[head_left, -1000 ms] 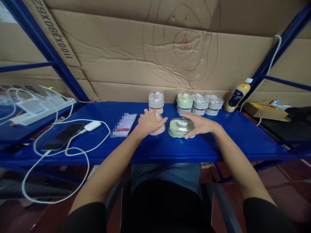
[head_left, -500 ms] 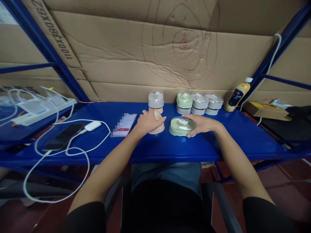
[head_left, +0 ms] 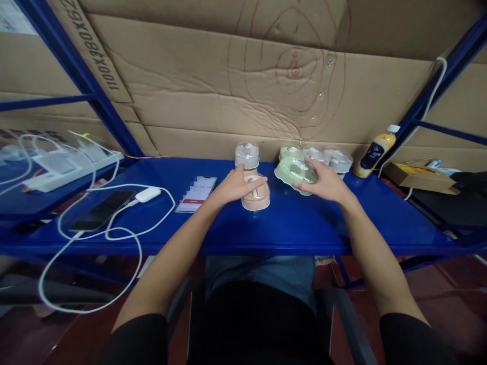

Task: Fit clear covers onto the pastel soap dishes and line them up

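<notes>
My right hand (head_left: 325, 181) grips a green box with a clear lid (head_left: 294, 175) by its right side. That box is tilted and lifted off the table, in front of the back row. On the left, my left hand (head_left: 239, 183) is wrapped over the left side of a pink box with a clear lid (head_left: 256, 197), thumb lying across its top; some fingers are hidden behind it. Just behind it stands a stack topped by a grey-lidded box (head_left: 247, 155). Another green box (head_left: 289, 152) and two grey boxes, one at the right end (head_left: 338, 160), are partly covered by my right hand and the raised box.
A phone with a lit screen (head_left: 197, 193) lies left of my left hand. Farther left are a dark phone (head_left: 102, 210), looping white cables and a power strip (head_left: 72, 172). A yellow drink bottle (head_left: 376, 152) leans at the back right, near a cardboard box (head_left: 422, 177).
My right hand has raised the green box from the table, moved it back and tilted it. The pink box has shifted slightly right under my left hand.
</notes>
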`<action>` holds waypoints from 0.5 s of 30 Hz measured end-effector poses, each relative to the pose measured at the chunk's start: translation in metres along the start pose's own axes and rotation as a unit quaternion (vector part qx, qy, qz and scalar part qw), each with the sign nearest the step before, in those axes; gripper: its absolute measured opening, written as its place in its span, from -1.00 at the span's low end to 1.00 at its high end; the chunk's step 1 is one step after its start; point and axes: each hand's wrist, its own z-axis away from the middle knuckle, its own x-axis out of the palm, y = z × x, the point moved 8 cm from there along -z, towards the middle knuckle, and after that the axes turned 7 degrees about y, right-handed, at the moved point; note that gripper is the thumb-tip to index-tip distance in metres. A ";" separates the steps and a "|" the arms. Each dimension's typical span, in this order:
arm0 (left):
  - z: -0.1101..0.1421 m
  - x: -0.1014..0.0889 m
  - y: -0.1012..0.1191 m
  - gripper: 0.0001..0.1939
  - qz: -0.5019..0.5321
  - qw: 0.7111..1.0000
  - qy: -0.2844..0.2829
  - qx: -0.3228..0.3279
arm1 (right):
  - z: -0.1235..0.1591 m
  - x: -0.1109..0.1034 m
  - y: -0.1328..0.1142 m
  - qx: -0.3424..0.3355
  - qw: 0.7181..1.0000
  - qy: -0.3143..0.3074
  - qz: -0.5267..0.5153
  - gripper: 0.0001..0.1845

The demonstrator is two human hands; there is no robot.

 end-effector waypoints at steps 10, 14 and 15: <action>0.014 0.034 0.031 0.01 0.033 0.995 -0.015 0.093 | -0.003 0.043 -0.036 0.074 0.997 0.016 0.017 0.09; 0.018 0.050 0.033 0.18 0.057 0.998 0.001 0.037 | -0.007 0.046 -0.063 0.093 0.992 0.018 0.085 0.05; 0.018 0.053 0.033 0.22 0.049 0.998 0.004 0.031 | -0.008 0.046 -0.069 0.101 0.989 0.019 0.106 0.05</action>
